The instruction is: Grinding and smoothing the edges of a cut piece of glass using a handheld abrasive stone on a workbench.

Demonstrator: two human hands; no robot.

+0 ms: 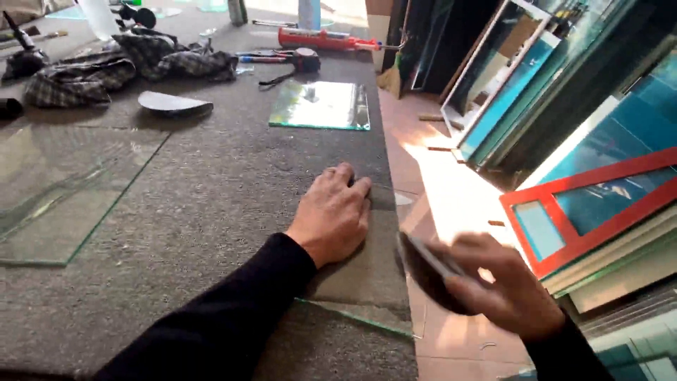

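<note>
My left hand (333,215) lies flat, fingers together, pressing on a clear glass pane (356,314) that rests at the right edge of the grey carpeted table (211,197). The pane's green edge shows below my forearm. My right hand (497,286) is off the table's side, blurred, closed on a dark flat block (427,271) held against the pane's overhanging edge.
A large glass sheet (60,190) lies at the left, a square pane (321,104) farther back, a half-round glass piece (173,104) beside it. Checked cloth (113,67), a red tool (321,39) and a tape measure (305,60) sit at the back. Framed panes (585,141) lean at the right.
</note>
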